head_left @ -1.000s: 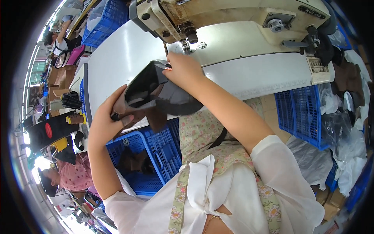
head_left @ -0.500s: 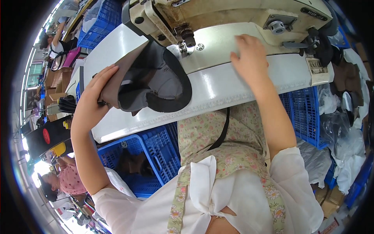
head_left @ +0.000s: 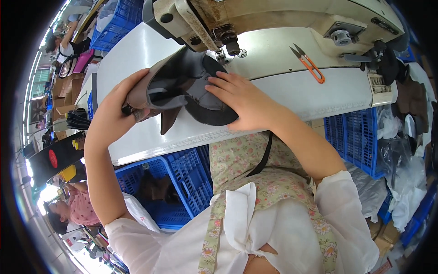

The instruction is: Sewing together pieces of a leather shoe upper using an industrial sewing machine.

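Observation:
A dark brown leather boot upper (head_left: 189,98) with a black lining lies on its side under the sewing machine's head, its opening facing me. My left hand (head_left: 114,98) is closed around its left end, fingers over the outside. On the right, my right hand (head_left: 246,100) grips the padded black edge, fingertips over the lining and the thumb hidden. A pointed brown flap hangs below the upper. Near the needle, the presser foot (head_left: 222,55) stands close to the upper's far edge. Thread snips (head_left: 308,63) with an orange handle lie on the machine bed, apart from both hands.
The sewing machine (head_left: 283,18) spans the far side of the white table (head_left: 283,91). Blue crates (head_left: 185,182) stand below the table on both sides. Plastic bags (head_left: 394,160) and brown pieces are heaped at right. Other people (head_left: 82,205) sit at the far left.
My right hand has come left from the machine bed onto the boot upper's edge. The orange snips now show where that hand was. The upper has tilted slightly.

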### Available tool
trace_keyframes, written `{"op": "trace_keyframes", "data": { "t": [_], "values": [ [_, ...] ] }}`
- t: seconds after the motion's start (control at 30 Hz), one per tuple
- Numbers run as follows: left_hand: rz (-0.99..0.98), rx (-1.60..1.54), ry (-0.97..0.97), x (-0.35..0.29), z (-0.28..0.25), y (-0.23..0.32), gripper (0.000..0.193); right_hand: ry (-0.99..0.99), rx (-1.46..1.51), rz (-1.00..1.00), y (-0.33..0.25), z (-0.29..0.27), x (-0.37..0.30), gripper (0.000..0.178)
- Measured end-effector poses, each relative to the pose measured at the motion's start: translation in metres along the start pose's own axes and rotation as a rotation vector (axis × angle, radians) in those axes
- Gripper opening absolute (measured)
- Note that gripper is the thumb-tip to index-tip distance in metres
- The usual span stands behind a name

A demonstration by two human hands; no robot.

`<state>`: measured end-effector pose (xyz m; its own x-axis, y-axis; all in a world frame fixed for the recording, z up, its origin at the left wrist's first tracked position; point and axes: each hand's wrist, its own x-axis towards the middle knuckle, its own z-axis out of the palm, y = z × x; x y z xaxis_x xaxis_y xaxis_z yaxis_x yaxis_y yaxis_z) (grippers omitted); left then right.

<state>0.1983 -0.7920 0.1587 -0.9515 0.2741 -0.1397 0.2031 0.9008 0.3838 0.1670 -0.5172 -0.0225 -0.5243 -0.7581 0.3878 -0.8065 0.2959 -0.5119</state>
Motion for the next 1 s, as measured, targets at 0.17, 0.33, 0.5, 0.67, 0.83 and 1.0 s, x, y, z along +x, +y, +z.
{"op": "trace_keyframes", "data": {
  "t": [0.17, 0.33, 0.5, 0.67, 0.83, 1.0],
  "values": [
    [-0.068, -0.024, -0.055, 0.009, 0.001, 0.006, 0.075, -0.008, 0.004, 0.03, 0.007, -0.001, -0.003, 0.084],
    [0.04, 0.022, -0.027, 0.017, 0.004, 0.007, 0.07, -0.132, 0.108, 0.039, 0.015, -0.02, -0.003, 0.075],
    [0.11, 0.043, 0.001, 0.019, 0.007, 0.008, 0.064, -0.079, 0.133, 0.055, 0.026, -0.024, 0.022, 0.056],
    [0.011, 0.056, -0.005, 0.028, 0.01, 0.014, 0.066, 0.095, -0.032, 0.051, 0.023, 0.01, 0.03, 0.048],
    [0.036, 0.074, -0.023, 0.03, 0.009, 0.019, 0.066, 0.097, -0.038, 0.068, 0.021, 0.006, 0.026, 0.047],
    [0.078, 0.098, -0.046, 0.03, 0.011, 0.023, 0.068, 0.052, 0.008, 0.086, 0.025, 0.001, 0.016, 0.047]
  ]
}}
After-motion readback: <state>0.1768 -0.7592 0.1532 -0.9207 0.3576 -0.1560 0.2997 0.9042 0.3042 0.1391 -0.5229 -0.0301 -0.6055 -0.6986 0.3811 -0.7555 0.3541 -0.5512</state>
